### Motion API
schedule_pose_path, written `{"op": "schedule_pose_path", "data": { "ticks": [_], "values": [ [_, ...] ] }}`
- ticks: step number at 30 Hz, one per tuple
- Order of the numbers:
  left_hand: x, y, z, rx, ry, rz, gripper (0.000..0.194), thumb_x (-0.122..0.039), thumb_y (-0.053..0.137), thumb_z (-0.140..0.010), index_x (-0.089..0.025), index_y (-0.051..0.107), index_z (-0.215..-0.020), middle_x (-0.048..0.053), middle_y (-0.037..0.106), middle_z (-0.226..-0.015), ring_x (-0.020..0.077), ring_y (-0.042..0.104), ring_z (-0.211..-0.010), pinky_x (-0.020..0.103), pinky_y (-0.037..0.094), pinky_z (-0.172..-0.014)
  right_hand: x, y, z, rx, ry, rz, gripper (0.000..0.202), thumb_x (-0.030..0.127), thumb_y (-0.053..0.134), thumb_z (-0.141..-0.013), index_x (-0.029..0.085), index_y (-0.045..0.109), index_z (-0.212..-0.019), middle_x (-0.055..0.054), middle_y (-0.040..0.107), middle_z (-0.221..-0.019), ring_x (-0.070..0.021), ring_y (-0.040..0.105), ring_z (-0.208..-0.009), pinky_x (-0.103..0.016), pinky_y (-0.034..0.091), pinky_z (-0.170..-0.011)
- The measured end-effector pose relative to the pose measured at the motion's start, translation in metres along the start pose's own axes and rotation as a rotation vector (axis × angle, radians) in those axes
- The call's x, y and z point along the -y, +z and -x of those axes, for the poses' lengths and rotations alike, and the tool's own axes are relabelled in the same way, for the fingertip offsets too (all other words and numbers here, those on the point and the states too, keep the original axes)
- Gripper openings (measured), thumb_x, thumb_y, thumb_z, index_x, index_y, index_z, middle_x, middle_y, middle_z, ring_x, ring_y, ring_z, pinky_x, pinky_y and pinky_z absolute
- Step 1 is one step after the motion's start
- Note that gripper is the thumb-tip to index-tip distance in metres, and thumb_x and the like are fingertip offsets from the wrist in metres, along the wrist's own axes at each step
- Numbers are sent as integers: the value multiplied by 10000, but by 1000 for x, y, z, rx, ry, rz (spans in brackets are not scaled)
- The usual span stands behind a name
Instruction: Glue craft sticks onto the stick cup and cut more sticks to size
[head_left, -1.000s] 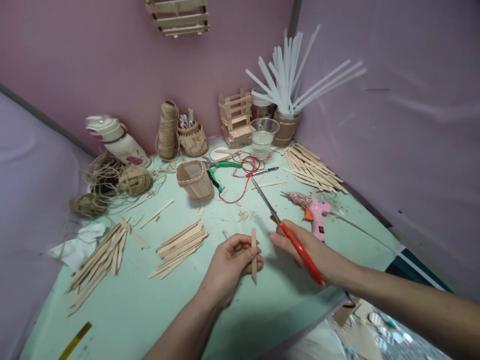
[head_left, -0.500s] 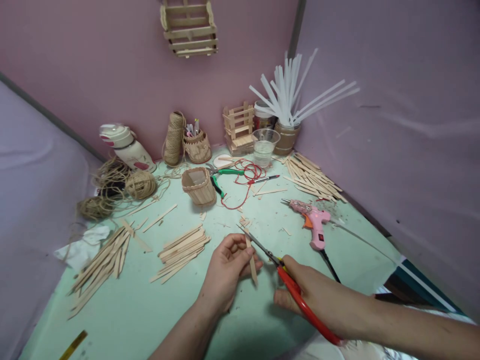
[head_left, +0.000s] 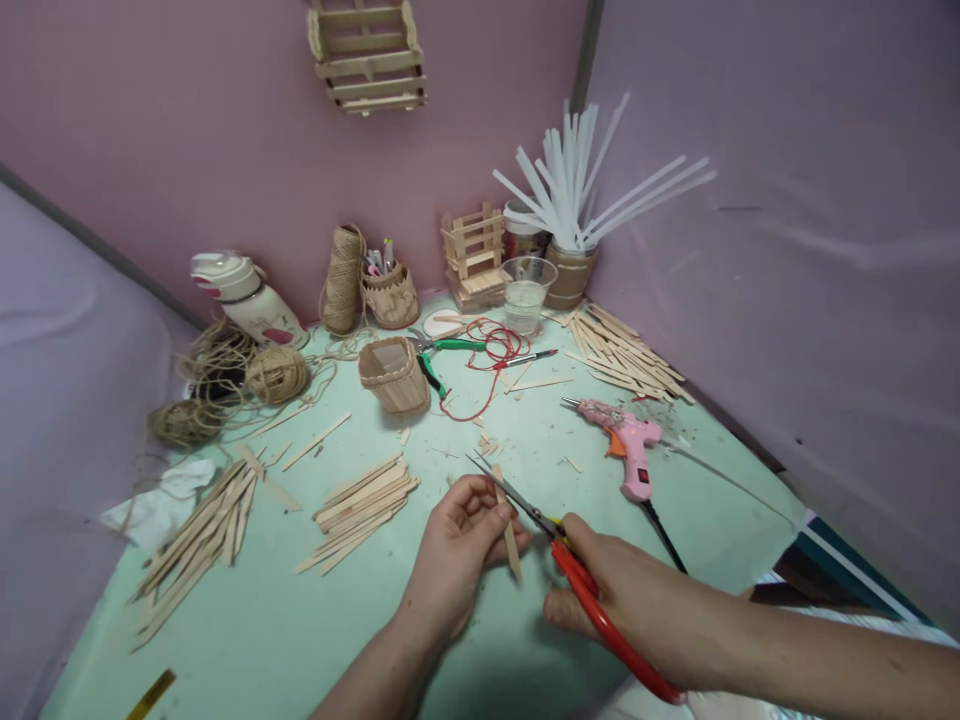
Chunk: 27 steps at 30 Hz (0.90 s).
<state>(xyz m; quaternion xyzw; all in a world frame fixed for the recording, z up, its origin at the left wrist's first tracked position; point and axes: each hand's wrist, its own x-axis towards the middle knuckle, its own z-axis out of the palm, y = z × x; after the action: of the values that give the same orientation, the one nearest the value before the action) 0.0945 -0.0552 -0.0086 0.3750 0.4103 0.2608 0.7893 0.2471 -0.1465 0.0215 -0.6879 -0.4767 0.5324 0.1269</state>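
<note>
Between the thumb and fingers of my left hand (head_left: 469, 540) is a flat wooden craft stick (head_left: 511, 548), held nearly upright and slightly tilted. My right hand (head_left: 600, 580) is closed around the red handles of a pair of scissors (head_left: 517, 497). The blades point up and left, slightly parted, and cross the stick's upper end just above my left fingers. Small wood clippings (head_left: 489, 443) lie on the table beyond the blade tips. To the left of my left hand rests a stack of craft sticks (head_left: 367, 508).
A pink glue gun (head_left: 630, 440) lies to the right, its cord running toward me. A small stick basket (head_left: 394, 375), green-handled pliers (head_left: 431, 372) and red cord (head_left: 491, 345) sit ahead. Further back stands a clear cup of liquid (head_left: 525, 300). Twine balls (head_left: 276, 375) and more sticks (head_left: 199, 535) are left.
The scissor blades have parted a little, and their tips have shifted left past the stick's top. The stick's lower end has moved slightly right and down. The whole view has turned slightly.
</note>
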Motion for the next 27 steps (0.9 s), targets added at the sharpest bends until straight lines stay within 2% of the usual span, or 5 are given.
{"op": "schedule_pose_path", "data": {
  "ticks": [7,20,27],
  "values": [
    [2,0,4,11,-23,7,244,-310,738,-730,-185,565,-849,-11,557,-801,99,582,-708,289,545,-733,-1,1,-1,9,6,-31,345,507,612,-786,205,453,-833,28,560,-697,-123,464,-582,-254,329,-518],
    [0,2,4,-5,-64,14,263,-315,770,-691,-162,597,-817,-9,547,-758,102,581,-692,277,548,-708,-10,9,1,-32,36,-48,340,506,614,-798,202,464,-810,23,565,-664,-107,447,-532,-232,301,-493],
    [3,2,3,6,-84,27,247,-296,760,-704,-158,594,-823,-10,553,-743,102,586,-671,285,548,-701,-8,14,-2,-61,64,-112,282,464,550,-852,196,479,-800,9,578,-675,-109,461,-546,-221,291,-493]
  ]
}}
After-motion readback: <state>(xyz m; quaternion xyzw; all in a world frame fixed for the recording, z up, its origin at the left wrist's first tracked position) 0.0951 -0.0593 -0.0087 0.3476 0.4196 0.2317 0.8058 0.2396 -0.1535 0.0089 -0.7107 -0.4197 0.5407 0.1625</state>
